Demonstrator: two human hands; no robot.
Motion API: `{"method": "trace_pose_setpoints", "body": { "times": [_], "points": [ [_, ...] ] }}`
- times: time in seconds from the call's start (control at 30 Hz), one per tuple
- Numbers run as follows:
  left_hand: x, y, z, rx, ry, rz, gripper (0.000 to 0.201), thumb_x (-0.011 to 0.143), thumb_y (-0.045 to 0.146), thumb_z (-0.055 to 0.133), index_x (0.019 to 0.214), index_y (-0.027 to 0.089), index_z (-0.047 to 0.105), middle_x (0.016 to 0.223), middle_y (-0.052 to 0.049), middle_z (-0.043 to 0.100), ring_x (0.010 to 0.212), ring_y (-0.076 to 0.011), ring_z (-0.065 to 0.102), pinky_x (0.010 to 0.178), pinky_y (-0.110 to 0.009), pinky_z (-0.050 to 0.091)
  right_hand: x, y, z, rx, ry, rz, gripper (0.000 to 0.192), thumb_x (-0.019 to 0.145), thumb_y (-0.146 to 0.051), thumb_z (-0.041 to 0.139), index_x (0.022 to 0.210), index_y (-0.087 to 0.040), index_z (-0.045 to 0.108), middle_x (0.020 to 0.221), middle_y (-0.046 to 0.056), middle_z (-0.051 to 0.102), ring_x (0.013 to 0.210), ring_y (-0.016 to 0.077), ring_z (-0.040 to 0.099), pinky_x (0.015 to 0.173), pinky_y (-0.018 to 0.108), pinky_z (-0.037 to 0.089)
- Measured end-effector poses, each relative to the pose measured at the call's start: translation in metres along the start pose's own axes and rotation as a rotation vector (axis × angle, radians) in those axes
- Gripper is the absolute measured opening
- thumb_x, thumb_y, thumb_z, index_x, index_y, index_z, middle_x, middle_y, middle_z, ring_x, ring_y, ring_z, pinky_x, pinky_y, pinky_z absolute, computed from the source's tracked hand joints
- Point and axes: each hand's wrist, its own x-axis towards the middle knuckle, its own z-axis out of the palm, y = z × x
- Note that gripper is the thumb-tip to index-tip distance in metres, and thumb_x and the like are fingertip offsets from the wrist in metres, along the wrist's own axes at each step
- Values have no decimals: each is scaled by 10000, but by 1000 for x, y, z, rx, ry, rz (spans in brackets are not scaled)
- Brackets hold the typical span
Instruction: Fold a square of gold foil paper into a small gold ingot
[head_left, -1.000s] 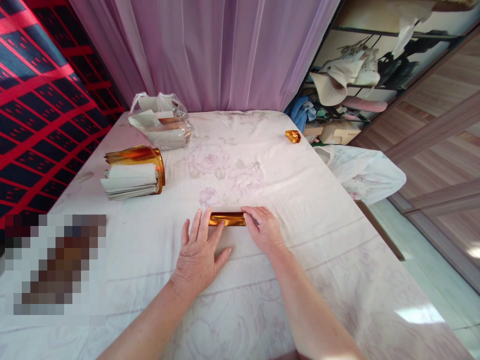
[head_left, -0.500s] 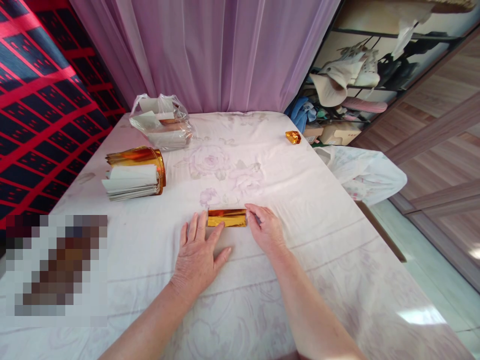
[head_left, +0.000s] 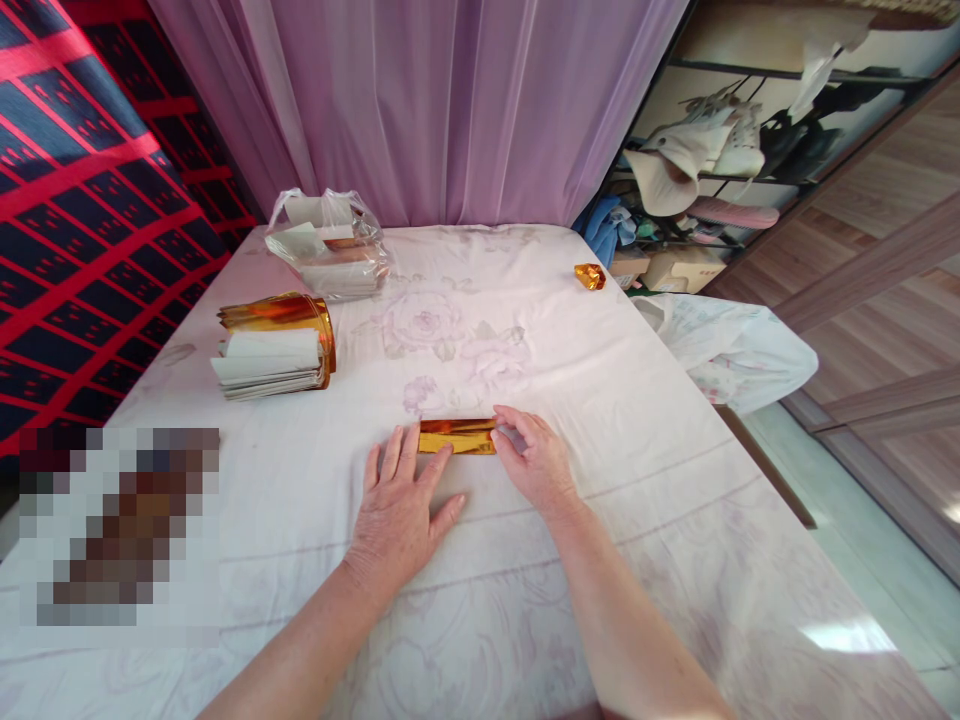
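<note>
Two hands (head_left: 394, 515) (head_left: 541, 465) at one gold foil strip (head_left: 469, 436)

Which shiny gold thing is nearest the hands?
The flat gold strip between the left hand and right hand. The gold stack lies farther left; the small gold piece sits farther off, right.

Foil strip (head_left: 459, 432) on table (head_left: 622, 400), paper stack (head_left: 271, 362) to its left, bag (head_left: 341, 270) behind stack, foil lump (head_left: 590, 277) at far right

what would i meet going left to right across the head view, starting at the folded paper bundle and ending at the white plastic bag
Folded paper bundle, left hand, gold strip, right hand, small gold piece, white plastic bag.
</note>
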Motion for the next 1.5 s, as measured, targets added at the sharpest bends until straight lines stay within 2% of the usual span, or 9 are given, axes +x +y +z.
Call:
{"method": "trace_pose_setpoints", "body": {
  "times": [0.23,0.4,0.53,0.77,1.07,1.2,1.3,1.5],
  "points": [
    [-1,-2,0,-43,34,19,527,902,437,562,1382,223,530,1542,-194,375,1417,-391,346,1106,-610,299,1,2,-1,33,-20,5,241,854,-238,576,1061,-243,700,877,36,740,830,198,684,807,347,556],
    [6,-14,0,-247,126,-89,290,896,305,535,1165,203,570,1375,-130,580,1298,-301,506,1102,-542,345,2,2,-2,51,-22,12,188,884,-244,556,919,-250,740,918,48,757,861,201,699,788,340,564],
    [15,-26,-1,-333,191,-152,251,867,271,547,1109,206,559,1194,-106,682,1140,-277,606,1051,-511,398,3,2,-3,43,-27,4,199,890,-243,549,894,-257,748,896,46,758,846,201,700,777,339,569],
    [22,-33,4,-284,189,-139,272,875,283,562,1132,220,626,1231,-86,672,1186,-281,575,1065,-518,376,3,1,-4,19,-46,-1,210,896,-247,538,900,-253,748,902,49,760,861,202,700,790,334,565],
    [27,-31,0,-315,155,-178,70,851,268,601,838,239,664,1248,-69,668,1236,-295,535,1071,-557,365,4,0,-6,76,-61,3,199,878,-238,541,873,-245,740,879,49,755,843,204,700,783,342,563],
    [27,-31,-1,-310,146,-180,78,828,228,603,779,245,661,1232,-59,683,1242,-301,541,1067,-570,364,4,3,-8,119,-98,16,172,835,-235,585,920,-246,734,890,40,749,848,200,691,802,348,555],
    [26,-31,-1,-310,153,-180,105,815,188,586,755,248,649,1212,-52,697,1234,-295,554,1061,-567,371,3,6,-10,154,-145,32,219,789,-220,626,983,-250,723,881,26,740,819,189,679,796,345,548],
    [23,-28,-4,-264,166,-129,152,825,134,554,787,255,639,1165,-22,725,1246,-291,559,1080,-579,332,4,12,-17,247,-228,6,230,791,-193,622,995,-238,719,900,25,721,843,173,668,794,324,537]
  ]
}}
